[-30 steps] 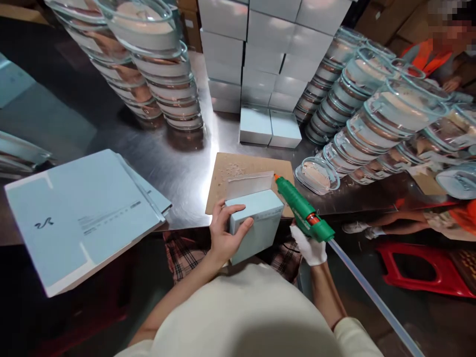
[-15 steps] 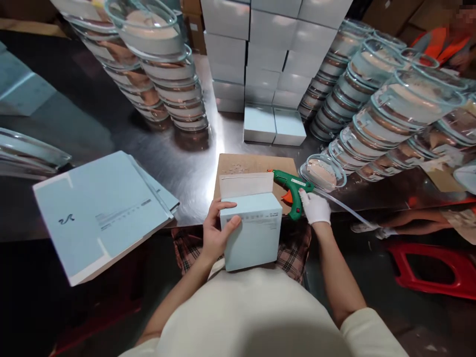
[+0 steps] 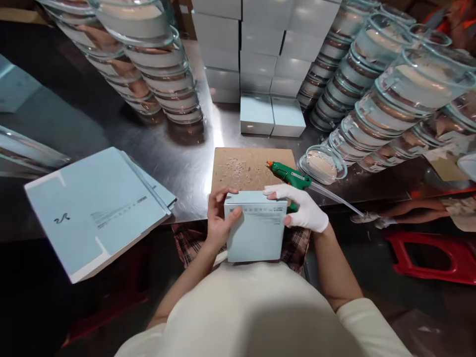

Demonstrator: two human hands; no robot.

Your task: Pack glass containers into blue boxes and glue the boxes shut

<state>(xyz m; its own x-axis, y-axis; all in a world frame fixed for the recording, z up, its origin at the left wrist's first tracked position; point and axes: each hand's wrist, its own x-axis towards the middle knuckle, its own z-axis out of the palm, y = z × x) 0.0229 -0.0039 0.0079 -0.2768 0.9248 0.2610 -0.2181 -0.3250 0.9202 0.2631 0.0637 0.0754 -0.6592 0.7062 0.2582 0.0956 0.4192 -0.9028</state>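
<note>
A stack of flat box blanks [image 3: 96,213] lies unfolded at the left. The left hand [image 3: 217,223] grips the pale blue box [image 3: 256,230] at the table edge, while the gloved right hand [image 3: 303,210] presses its flap shut. The glue gun [image 3: 288,174] rests just beyond; gluing looks done.

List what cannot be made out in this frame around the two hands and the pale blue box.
- Head view: inside of the pale blue box: flap down, contents hidden.
- Print on the box's top edge: too small to read.
- Handle of the green glue gun: hidden behind the gloved right hand.
- Left hand: palm hidden against the box; only its fingers show.
- Stacked glass dishes: cut off by the frame's edge.
</note>
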